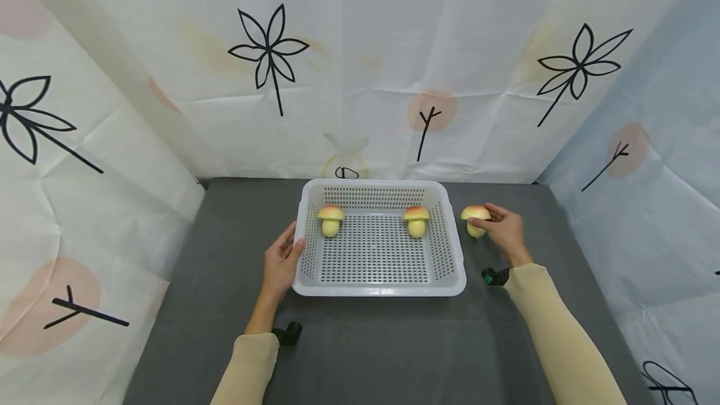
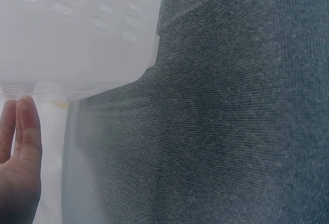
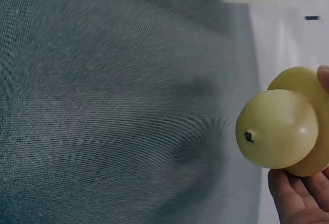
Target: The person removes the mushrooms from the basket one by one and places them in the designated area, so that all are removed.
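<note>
A white perforated basket (image 1: 380, 291) holds two toy mushrooms, one upright at the left (image 1: 331, 220) and another (image 1: 416, 222) toward the right. My left hand (image 1: 280, 265) touches the basket's left side with fairly straight fingers; in the left wrist view, the fingertips of this hand (image 2: 21, 157) meet the lower edge of the basket wall (image 2: 77, 54). Just right of the basket, my right hand (image 1: 504, 232) pinches a third mushroom (image 1: 475, 212) by its cap. The right wrist view shows this mushroom's yellow stem end (image 3: 277, 129) between the thumb and fingers of the hand (image 3: 303, 198).
A dark grey cloth (image 1: 388, 349) covers the table under the basket. Patterned white curtains (image 1: 349, 80) stand behind the table and along both sides. The basket's back rim is near the table's back edge.
</note>
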Motion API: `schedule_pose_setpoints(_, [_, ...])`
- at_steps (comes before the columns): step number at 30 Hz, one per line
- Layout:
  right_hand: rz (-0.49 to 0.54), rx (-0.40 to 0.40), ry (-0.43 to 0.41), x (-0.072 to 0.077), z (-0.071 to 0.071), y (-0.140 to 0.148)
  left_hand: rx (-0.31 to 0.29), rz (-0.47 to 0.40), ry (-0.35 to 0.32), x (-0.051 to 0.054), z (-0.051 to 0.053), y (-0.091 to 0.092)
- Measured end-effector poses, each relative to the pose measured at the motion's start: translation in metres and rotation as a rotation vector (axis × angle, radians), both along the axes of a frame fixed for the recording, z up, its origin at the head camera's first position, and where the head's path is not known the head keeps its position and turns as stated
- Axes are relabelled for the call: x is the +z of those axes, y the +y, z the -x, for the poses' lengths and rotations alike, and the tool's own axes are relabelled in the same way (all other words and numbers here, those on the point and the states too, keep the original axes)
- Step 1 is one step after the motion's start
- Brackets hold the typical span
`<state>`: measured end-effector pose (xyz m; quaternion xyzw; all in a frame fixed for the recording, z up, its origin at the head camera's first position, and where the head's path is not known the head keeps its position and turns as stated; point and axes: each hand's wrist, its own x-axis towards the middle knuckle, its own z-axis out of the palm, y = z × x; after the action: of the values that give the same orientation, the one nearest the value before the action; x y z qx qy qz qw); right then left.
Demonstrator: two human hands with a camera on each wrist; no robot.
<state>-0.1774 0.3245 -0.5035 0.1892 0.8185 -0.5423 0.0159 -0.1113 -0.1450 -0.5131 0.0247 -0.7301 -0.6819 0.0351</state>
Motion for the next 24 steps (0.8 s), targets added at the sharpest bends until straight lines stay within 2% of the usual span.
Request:
schedule_pose_setpoints(8, [-0.066, 0.047, 0.007, -0.015, 0.009, 0.003, -0.008, 0.015, 0.001, -0.001, 0.000, -0.002])
schedule_pose_setpoints(15, [-0.092, 0.030, -0.019, -0.026, 0.010, 0.002, -0.013, 0.030, -0.014, -0.002, -0.001, -0.002])
schedule_pose_setpoints(22, [-0.115, 0.031, -0.011, -0.027, 0.008, 0.000, 0.009, 0.008, -0.013, -0.029, 0.008, -0.006])
schedule_pose_setpoints(24, [-0.120, 0.030, 0.000, -0.027, 0.007, 0.000, 0.010, 0.009, -0.004, -0.033, 0.009, -0.007])
